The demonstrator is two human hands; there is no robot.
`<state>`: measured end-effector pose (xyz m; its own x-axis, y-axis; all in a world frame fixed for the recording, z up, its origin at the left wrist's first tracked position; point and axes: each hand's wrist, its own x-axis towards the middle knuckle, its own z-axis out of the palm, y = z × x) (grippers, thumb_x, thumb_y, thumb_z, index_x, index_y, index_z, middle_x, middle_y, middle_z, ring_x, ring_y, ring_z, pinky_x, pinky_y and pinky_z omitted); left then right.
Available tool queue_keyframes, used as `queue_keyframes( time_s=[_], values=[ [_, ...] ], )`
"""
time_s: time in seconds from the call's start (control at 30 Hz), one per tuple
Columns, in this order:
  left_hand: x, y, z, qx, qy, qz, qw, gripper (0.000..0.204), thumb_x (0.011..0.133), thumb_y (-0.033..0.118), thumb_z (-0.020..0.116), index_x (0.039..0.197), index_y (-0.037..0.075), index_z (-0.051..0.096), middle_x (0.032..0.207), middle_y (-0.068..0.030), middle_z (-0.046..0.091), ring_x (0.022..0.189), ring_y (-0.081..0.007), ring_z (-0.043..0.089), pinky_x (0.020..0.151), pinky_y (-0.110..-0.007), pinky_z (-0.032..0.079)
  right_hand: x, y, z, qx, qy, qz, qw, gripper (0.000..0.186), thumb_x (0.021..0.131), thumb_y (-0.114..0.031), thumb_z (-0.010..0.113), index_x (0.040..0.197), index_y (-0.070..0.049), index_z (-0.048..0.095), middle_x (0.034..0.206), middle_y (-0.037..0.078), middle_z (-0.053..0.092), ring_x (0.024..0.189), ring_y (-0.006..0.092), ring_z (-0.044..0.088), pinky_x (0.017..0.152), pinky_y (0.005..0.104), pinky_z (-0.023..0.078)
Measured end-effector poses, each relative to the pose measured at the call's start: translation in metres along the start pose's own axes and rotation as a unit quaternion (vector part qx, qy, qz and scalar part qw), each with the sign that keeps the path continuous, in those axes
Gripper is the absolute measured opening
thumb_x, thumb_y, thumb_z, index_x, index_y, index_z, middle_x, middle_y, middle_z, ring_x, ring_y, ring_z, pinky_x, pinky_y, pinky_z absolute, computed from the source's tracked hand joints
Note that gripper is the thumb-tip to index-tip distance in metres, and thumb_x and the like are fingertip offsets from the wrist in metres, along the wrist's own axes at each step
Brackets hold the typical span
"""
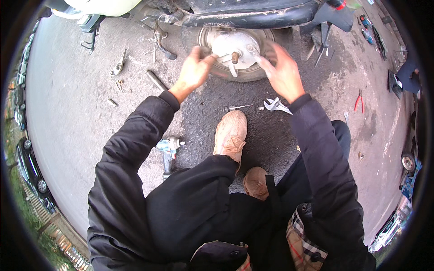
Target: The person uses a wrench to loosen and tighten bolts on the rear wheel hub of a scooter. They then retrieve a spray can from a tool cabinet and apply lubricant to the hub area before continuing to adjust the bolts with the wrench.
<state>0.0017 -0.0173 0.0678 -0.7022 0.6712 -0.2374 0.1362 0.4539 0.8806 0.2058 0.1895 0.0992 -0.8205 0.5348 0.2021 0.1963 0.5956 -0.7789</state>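
A small wheel with a black tyre (247,75) and a pale metal brake hub plate (221,44) lies under the rear of a scooter, a threaded axle (235,57) sticking out of the middle. My left hand (193,72) is at the wheel's left side, its thumb and fingers apart near the hub. On the other side, my right hand (285,72) has its thumb by the hub plate and its fingers spread over the tyre. Both sets of fingers are somewhat smeared by motion. I cannot tell how firmly either hand touches the wheel.
The scooter's dark underside (253,17) hangs over the wheel. On the asphalt are an adjustable wrench (276,105), a screwdriver (237,108), a cordless impact wrench (168,151), red-handled pliers (359,101), a metal tube (156,80) and another wrench (118,65). My shoe (231,133) stands close by.
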Motion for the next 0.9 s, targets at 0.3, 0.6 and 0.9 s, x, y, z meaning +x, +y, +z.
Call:
queue_keyframes(
  time_s=[0.3, 0.6, 0.9],
  values=[
    [0.007, 0.032, 0.003, 0.08, -0.065, 0.034, 0.994, 0.056, 0.09, 0.031, 0.08, 0.12, -0.009, 0.055, 0.102, -0.0312, 0.074, 0.103, -0.0415, 0.075, 0.09, -0.047, 0.058, 0.028, -0.025, 0.033, -0.095, 0.062, 0.025, 0.993, 0.046, 0.091, -0.023, 0.079, 0.132, -0.005, 0.07, 0.124, 0.026, 0.065, 0.115, 0.0457, 0.066, 0.098, 0.0503, 0.054],
    [0.015, 0.02, -0.005, 0.032, -0.083, 0.036, 0.995, 0.044, 0.089, 0.025, 0.086, 0.112, -0.003, 0.062, 0.103, -0.0219, 0.077, 0.098, -0.027, 0.076, 0.087, -0.041, 0.058, 0.021, -0.032, 0.036, -0.07, 0.084, 0.068, 0.992, 0.043, 0.087, -0.023, 0.081, 0.127, -0.007, 0.077, 0.12, 0.023, 0.066, 0.113, 0.0419, 0.068, 0.097, 0.0472, 0.055],
    [0.012, 0.02, -0.009, 0.012, -0.099, 0.019, 0.995, 0.044, 0.09, 0.023, 0.085, 0.116, -0.004, 0.062, 0.105, -0.0244, 0.078, 0.101, -0.0319, 0.077, 0.089, -0.043, 0.058, 0.026, -0.029, 0.037, -0.04, 0.07, 0.093, 0.992, 0.043, 0.087, -0.022, 0.082, 0.128, -0.008, 0.077, 0.12, 0.022, 0.067, 0.113, 0.0401, 0.069, 0.099, 0.0452, 0.055]
  ],
)
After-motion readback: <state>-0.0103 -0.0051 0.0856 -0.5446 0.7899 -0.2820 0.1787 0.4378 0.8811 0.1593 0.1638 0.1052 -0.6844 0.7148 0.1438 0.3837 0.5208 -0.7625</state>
